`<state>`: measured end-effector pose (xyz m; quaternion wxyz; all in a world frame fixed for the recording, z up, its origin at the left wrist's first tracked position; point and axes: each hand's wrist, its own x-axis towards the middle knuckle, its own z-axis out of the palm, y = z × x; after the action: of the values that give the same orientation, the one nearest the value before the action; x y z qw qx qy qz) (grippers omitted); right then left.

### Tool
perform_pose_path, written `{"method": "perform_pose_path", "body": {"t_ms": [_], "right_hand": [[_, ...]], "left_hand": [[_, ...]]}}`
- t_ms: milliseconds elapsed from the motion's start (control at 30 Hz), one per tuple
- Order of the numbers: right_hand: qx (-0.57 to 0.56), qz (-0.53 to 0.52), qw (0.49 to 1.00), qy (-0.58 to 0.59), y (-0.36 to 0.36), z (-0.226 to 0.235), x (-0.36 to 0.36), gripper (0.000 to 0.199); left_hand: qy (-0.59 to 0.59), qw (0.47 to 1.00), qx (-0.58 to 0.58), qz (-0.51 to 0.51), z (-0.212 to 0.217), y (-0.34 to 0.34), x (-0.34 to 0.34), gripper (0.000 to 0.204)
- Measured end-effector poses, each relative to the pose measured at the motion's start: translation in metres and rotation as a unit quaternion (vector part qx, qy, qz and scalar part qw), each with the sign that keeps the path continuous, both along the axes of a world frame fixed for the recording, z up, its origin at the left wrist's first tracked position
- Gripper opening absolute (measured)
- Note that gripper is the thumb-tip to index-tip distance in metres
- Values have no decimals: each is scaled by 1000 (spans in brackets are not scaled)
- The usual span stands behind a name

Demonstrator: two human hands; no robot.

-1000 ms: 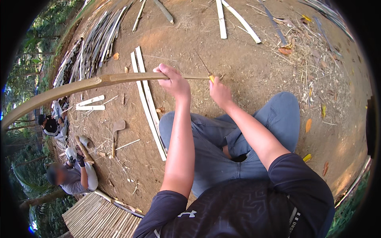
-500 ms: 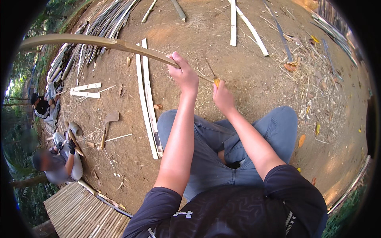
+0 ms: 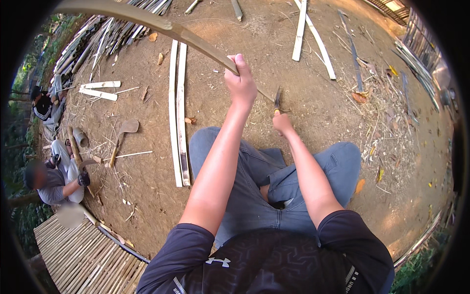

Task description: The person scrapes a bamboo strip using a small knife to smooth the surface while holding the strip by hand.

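Observation:
My left hand [image 3: 241, 84] is wrapped round a long bamboo strip [image 3: 164, 27], out in front of my crossed legs. From that fist the strip arches up to the far left and leaves the picture's top edge. Its thin near end comes out on the other side, slanting down toward my right hand [image 3: 282, 123]. That hand is closed on the yellowish handle of a knife with a short dark blade [image 3: 278, 99]. The blade stands almost upright beside the strip's end; whether they touch, I cannot tell.
Two long split bamboo pieces [image 3: 181, 112] lie left of my knee. Farther left are a hoe-like tool [image 3: 128, 127], short slats [image 3: 100, 93] and a seated co-worker [image 3: 58, 183] holding a curved blade. Poles [image 3: 105, 41] are heaped behind. Shavings [image 3: 377, 127] litter the right.
The knife has turned from leaning left to nearly upright, and my right hand sits slightly lower. My left hand and the strip have shifted right in the picture. The whole view has shifted somewhat.

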<state>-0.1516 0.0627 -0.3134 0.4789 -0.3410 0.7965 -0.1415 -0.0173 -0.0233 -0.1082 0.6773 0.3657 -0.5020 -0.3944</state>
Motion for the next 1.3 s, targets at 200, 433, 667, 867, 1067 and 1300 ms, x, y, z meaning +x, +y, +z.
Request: {"method": "perform_pose_path", "body": {"t_ms": [200, 433, 667, 867, 1067, 1300], "right_hand": [[18, -80, 960, -268, 2, -32, -85, 46], [-162, 29, 968, 187, 17, 119, 10, 39], [-67, 128, 954, 264, 18, -14, -8, 35], [47, 28, 992, -110, 10, -27, -44, 44], [-56, 38, 998, 15, 15, 4, -62, 42], [-68, 94, 967, 226, 31, 50, -1, 41]], "left_hand": [[-12, 1000, -19, -17, 4, 1, -27, 27], [-27, 998, -5, 54, -2, -3, -3, 27], [-67, 991, -1, 115, 0, -7, -17, 30], [-80, 993, -26, 87, 4, -6, -26, 30], [-46, 996, -3, 71, 6, -5, -29, 30], [-63, 995, -3, 83, 6, -2, -18, 30]]}}
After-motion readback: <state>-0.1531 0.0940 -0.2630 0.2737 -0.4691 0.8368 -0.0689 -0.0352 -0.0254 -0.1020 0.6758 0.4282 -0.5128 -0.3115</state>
